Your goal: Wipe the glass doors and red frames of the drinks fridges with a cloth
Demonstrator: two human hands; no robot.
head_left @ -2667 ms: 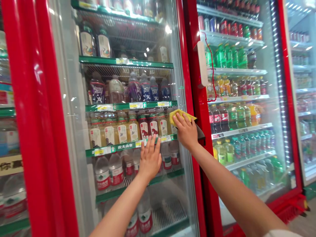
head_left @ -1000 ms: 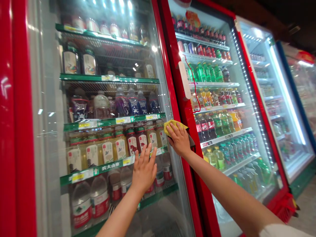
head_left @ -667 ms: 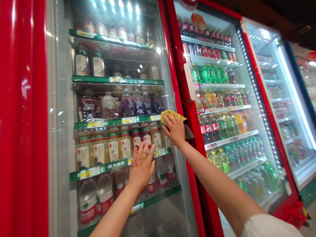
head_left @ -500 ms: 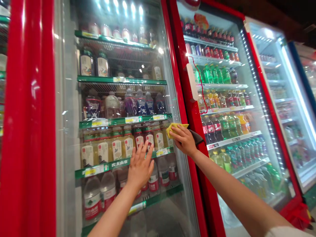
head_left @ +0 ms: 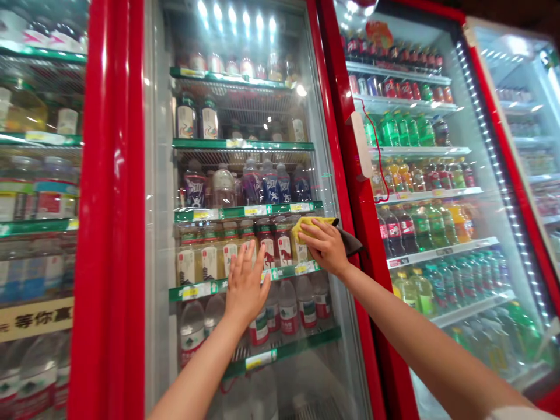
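Note:
My left hand (head_left: 245, 286) lies with spread fingers against the glass door (head_left: 306, 373) of a red-framed drinks fridge. It appears to touch the pane in front of a row of bottled teas. My right hand (head_left: 324, 246) presses a yellow and grey cleaning cloth (head_left: 315, 222) to the same pane, near its right edge. The cloth's dark grey part (head_left: 350, 241) sticks out to the right of the hand, over the red frame. Part of the cloth is hidden under my palm and fingers.
Behind the glass, green-edged shelves (head_left: 245, 144) hold bottles. On the right, another fridge with cola bottles (head_left: 394, 229) has a white handle (head_left: 361, 146) and a dangling red cord (head_left: 381, 157). A further fridge with bottles (head_left: 56, 186) stands at the left beyond a red post (head_left: 116, 233).
The view has swung left, so more of the left fridge shows. My right hand and the cloth have shifted left along the glass, away from the frame. My left hand stays spread on the pane.

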